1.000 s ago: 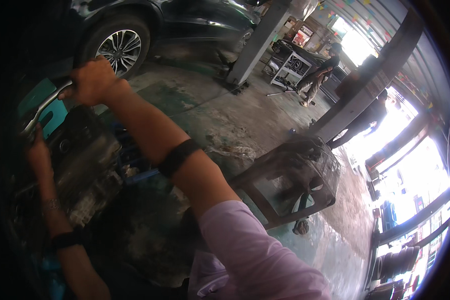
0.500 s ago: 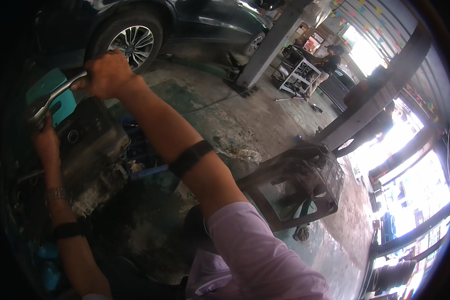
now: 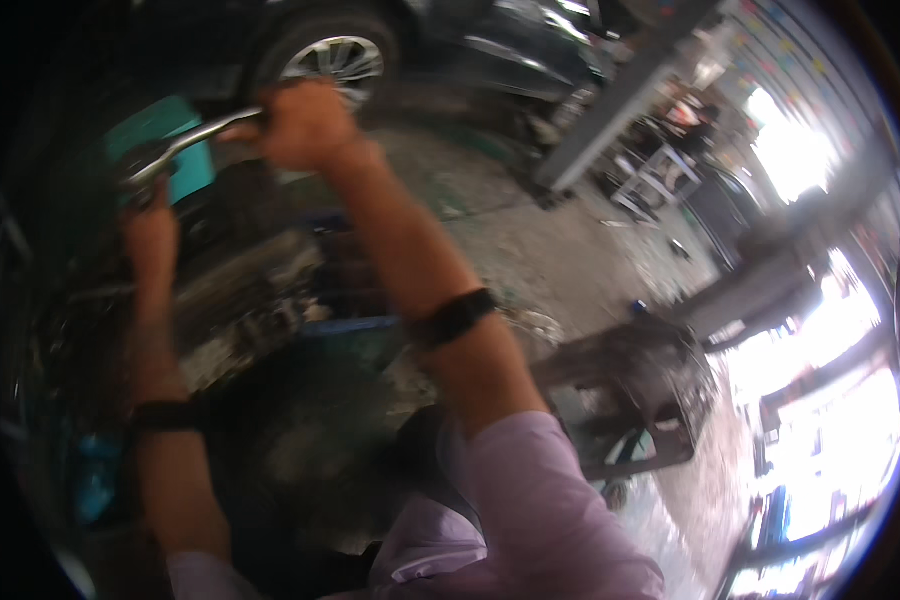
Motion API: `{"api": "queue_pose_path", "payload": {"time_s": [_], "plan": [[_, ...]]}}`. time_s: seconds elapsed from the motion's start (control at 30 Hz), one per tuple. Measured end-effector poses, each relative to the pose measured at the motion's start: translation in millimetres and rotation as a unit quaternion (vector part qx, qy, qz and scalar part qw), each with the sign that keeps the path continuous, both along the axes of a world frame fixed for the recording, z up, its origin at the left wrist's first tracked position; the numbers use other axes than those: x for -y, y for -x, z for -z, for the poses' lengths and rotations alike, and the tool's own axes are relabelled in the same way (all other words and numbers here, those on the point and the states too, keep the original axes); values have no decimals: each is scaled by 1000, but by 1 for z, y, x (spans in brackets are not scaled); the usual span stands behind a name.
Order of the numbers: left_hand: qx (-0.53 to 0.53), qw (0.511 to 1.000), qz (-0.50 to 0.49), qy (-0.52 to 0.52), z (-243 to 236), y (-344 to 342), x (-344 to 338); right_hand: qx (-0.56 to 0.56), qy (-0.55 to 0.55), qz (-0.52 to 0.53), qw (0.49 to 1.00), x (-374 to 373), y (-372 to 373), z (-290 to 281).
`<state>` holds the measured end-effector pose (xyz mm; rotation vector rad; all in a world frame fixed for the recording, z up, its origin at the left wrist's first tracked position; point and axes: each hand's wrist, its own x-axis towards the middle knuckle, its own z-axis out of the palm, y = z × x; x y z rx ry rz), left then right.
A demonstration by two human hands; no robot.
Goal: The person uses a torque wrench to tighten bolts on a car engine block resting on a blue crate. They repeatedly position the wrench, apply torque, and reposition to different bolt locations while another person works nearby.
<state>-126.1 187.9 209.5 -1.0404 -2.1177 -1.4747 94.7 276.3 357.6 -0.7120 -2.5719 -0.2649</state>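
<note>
A long silver ratchet wrench (image 3: pixel 206 134) slants across the upper left, above a greasy engine block (image 3: pixel 255 275). My right hand (image 3: pixel 310 124) is wrapped around the raised end of its handle. At the lower end, by the ratchet head, my left hand (image 3: pixel 152 235) has its fingers closed, and they are partly hidden behind the tool. Whatever the head sits on cannot be made out in the blur. Just behind the wrench stands a teal panel (image 3: pixel 194 168).
A dark car (image 3: pixel 450 65) with a silver wheel (image 3: pixel 335 65) stands at the back. A grey post (image 3: pixel 610 120) rises beyond my right arm, and a rusty metal frame (image 3: pixel 630 390) is on the floor to the right. Farther off are a white cart (image 3: pixel 655 183) and a person.
The whole view has shifted, so the scene sits farther right and is blurred. Both hands stay on the ratchet wrench, whose handle looks slightly flatter.
</note>
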Motion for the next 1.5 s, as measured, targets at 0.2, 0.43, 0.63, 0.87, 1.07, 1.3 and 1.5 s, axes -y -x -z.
{"api": "queue_pose_path", "payload": {"time_s": [0.2,0.43,0.63,0.87,1.07,1.3,1.5], "plan": [[133,983,123,-21,-42,-52,38,-104,-30,-63,992,1,6,2],[244,949,159,-123,-57,-57,45,-126,-37,-156,979,-4,7,6],[246,951,155,-105,-53,-60,44,-120,19,-184,975,-16,6,10],[266,946,152,-108,-58,-62,49,-87,16,-180,980,-23,11,5],[254,951,158,-74,-57,-61,48,-74,32,-112,990,-24,5,10],[243,953,155,-88,-60,-61,47,-71,1,-129,989,-28,0,11],[244,957,149,-49,-60,-59,46,-75,-17,-126,989,-30,1,13]]}}
